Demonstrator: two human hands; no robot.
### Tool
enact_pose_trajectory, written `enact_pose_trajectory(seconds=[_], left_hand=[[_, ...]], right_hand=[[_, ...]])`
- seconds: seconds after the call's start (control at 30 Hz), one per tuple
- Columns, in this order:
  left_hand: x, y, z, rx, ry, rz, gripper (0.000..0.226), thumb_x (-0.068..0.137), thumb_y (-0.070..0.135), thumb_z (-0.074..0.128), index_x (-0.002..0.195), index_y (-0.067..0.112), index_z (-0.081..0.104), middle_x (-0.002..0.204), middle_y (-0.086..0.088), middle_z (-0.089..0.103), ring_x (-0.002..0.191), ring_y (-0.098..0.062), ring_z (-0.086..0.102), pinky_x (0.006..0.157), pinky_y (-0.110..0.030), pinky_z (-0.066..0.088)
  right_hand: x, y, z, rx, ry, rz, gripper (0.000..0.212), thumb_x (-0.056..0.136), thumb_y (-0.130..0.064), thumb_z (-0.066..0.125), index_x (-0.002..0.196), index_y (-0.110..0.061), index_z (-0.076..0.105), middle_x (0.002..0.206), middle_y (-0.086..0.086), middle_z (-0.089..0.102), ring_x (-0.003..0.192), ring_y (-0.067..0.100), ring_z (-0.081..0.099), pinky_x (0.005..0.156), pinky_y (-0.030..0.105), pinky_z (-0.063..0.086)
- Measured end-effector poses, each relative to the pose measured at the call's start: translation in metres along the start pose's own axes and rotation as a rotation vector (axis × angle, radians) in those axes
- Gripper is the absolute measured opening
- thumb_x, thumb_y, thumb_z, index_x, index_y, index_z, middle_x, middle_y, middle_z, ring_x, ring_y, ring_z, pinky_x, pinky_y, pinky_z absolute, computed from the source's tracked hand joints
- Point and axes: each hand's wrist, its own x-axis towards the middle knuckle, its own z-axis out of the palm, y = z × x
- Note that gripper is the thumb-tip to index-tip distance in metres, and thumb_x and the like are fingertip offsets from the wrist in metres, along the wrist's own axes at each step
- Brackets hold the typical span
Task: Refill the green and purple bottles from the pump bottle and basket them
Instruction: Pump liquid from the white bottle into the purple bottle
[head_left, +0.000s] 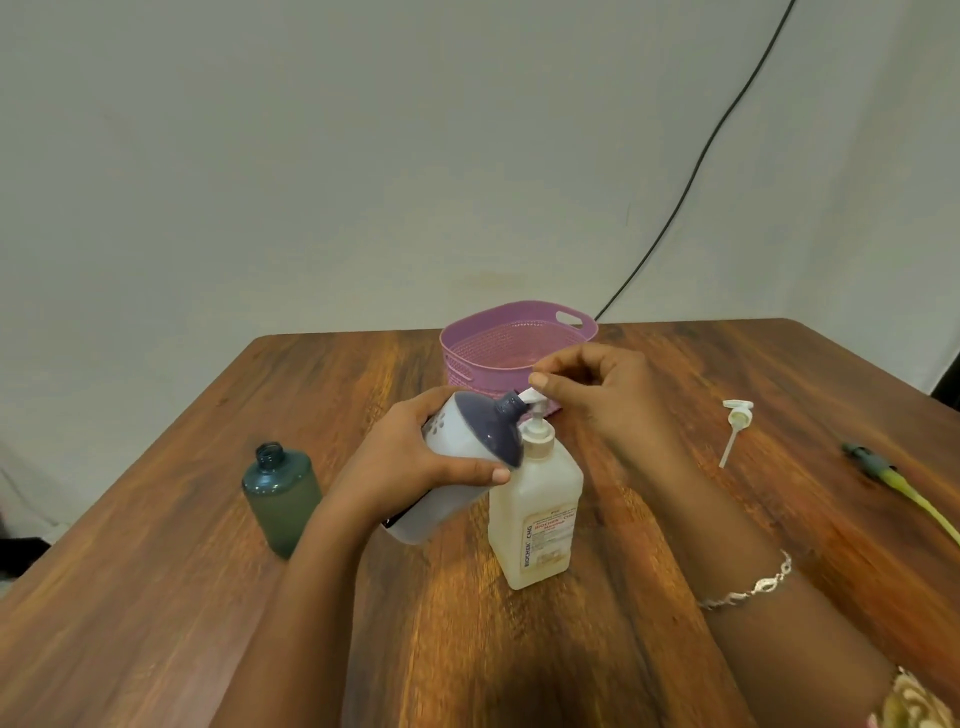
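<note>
1. Gripping the purple bottle (470, 436), a pale plastic flask with a dark purple shoulder and an open neck, the left hand (415, 462) curls its fingers round the body. It holds the flask off the wooden tabletop (156, 571), tilted with the neck pointing right.
2. The neck of the purple bottle sits right at the white spout of the pump bottle (535, 514). This is a square, cream, translucent plastic container with a printed label, standing upright on the tabletop just right of the left hand.
3. The right hand (597, 395) is above and just behind the pump head, which it pinches with the thumb tip and curled fingers. A silver bracelet (753, 587) circles that wrist.
4. The green bottle (280, 499), a dark green translucent plastic flask with an uncapped neck, stands upright to the left of the left hand, and neither hand touches it.
5. The basket (457, 361), a pink-purple perforated plastic tub with cut-out handles, stands at the far side of the tabletop, directly behind both hands.
6. A loose white pump cap (735, 426) with its dip tube lies flat to the right of the right hand, well apart from it.
7. Farther right, a dark-tipped piece with a yellow-green tube (904, 486) lies near the edge.
</note>
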Motion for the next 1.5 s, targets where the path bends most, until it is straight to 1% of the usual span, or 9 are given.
enact_pose_trajectory(seconds=[0.23, 0.43, 0.63, 0.77, 0.87, 1.03, 1.17, 1.33, 1.5], left_hand=[[0.000, 0.000, 0.000, 0.021, -0.002, -0.002, 0.068, 0.039, 0.062, 0.080, 0.100, 0.047, 0.053, 0.095, 0.022, 0.064, 0.085, 0.006, 0.059, 0.067, -0.017, 0.050], [0.000, -0.001, 0.002, 0.023, -0.014, 0.006, 0.066, 0.039, 0.064, 0.070, 0.099, 0.044, 0.054, 0.092, 0.024, 0.064, 0.084, 0.007, 0.059, 0.064, -0.013, 0.048], [0.003, 0.003, -0.005, 0.050, -0.008, 0.009, 0.063, 0.042, 0.064, 0.076, 0.097, 0.045, 0.053, 0.091, 0.025, 0.063, 0.084, 0.009, 0.058, 0.062, -0.013, 0.049], [0.002, -0.001, -0.001, 0.064, -0.017, -0.005, 0.061, 0.045, 0.055, 0.085, 0.096, 0.044, 0.054, 0.091, 0.023, 0.063, 0.083, 0.008, 0.057, 0.065, -0.015, 0.048], [0.002, -0.003, 0.001, 0.074, -0.011, -0.011, 0.067, 0.038, 0.066, 0.072, 0.099, 0.043, 0.055, 0.094, 0.021, 0.063, 0.084, 0.007, 0.058, 0.068, -0.018, 0.050], [0.002, 0.004, -0.003, 0.058, -0.021, -0.015, 0.068, 0.043, 0.062, 0.082, 0.101, 0.042, 0.055, 0.092, 0.019, 0.065, 0.084, 0.002, 0.061, 0.061, -0.014, 0.047], [0.004, 0.003, -0.006, 0.112, -0.016, -0.022, 0.071, 0.036, 0.069, 0.066, 0.102, 0.047, 0.050, 0.095, 0.023, 0.061, 0.083, 0.008, 0.057, 0.062, -0.011, 0.043], [0.002, -0.004, -0.001, 0.147, -0.022, -0.036, 0.095, 0.035, 0.070, 0.067, 0.122, 0.034, 0.052, 0.105, 0.018, 0.060, 0.090, -0.002, 0.057, 0.069, -0.020, 0.048], [0.002, 0.004, -0.003, 0.123, -0.005, -0.014, 0.081, 0.037, 0.067, 0.070, 0.111, 0.040, 0.052, 0.098, 0.019, 0.061, 0.085, 0.000, 0.059, 0.063, -0.014, 0.044]], right_hand=[[0.017, 0.000, 0.001, 0.034, -0.125, 0.223, 0.006, 0.078, -0.001, 0.067, 0.074, -0.004, 0.065, 0.069, 0.002, 0.062, 0.066, 0.013, 0.057, 0.059, 0.022, 0.050], [0.016, 0.002, 0.002, 0.023, -0.157, 0.258, 0.006, 0.079, -0.001, 0.066, 0.074, -0.002, 0.064, 0.068, 0.003, 0.060, 0.064, 0.012, 0.053, 0.053, 0.018, 0.044], [0.033, -0.011, -0.003, -0.054, -0.270, 0.305, 0.014, 0.078, 0.002, 0.066, 0.066, -0.006, 0.063, 0.071, 0.007, 0.060, 0.075, 0.022, 0.050, 0.065, 0.028, 0.042], [0.034, -0.007, -0.004, -0.061, -0.343, 0.347, 0.017, 0.079, 0.004, 0.064, 0.065, -0.006, 0.061, 0.066, 0.006, 0.057, 0.064, 0.016, 0.045, 0.053, 0.022, 0.037], [0.033, -0.005, -0.002, -0.088, -0.346, 0.346, 0.018, 0.079, 0.005, 0.063, 0.065, -0.006, 0.060, 0.065, 0.005, 0.057, 0.061, 0.013, 0.045, 0.051, 0.021, 0.036], [0.041, -0.012, -0.005, -0.053, -0.323, 0.351, 0.015, 0.078, 0.005, 0.064, 0.067, -0.005, 0.063, 0.067, 0.007, 0.058, 0.067, 0.019, 0.045, 0.056, 0.025, 0.036], [0.043, -0.010, -0.004, -0.070, -0.359, 0.347, 0.014, 0.079, 0.005, 0.063, 0.069, -0.004, 0.063, 0.068, 0.008, 0.058, 0.070, 0.021, 0.045, 0.058, 0.026, 0.038], [0.037, -0.003, -0.003, -0.106, -0.375, 0.339, 0.014, 0.080, 0.005, 0.063, 0.068, -0.004, 0.062, 0.069, 0.007, 0.058, 0.068, 0.018, 0.048, 0.059, 0.025, 0.041], [0.046, -0.015, -0.008, -0.121, -0.400, 0.341, 0.014, 0.079, 0.005, 0.063, 0.068, -0.005, 0.062, 0.069, 0.007, 0.059, 0.071, 0.020, 0.048, 0.060, 0.026, 0.040]])
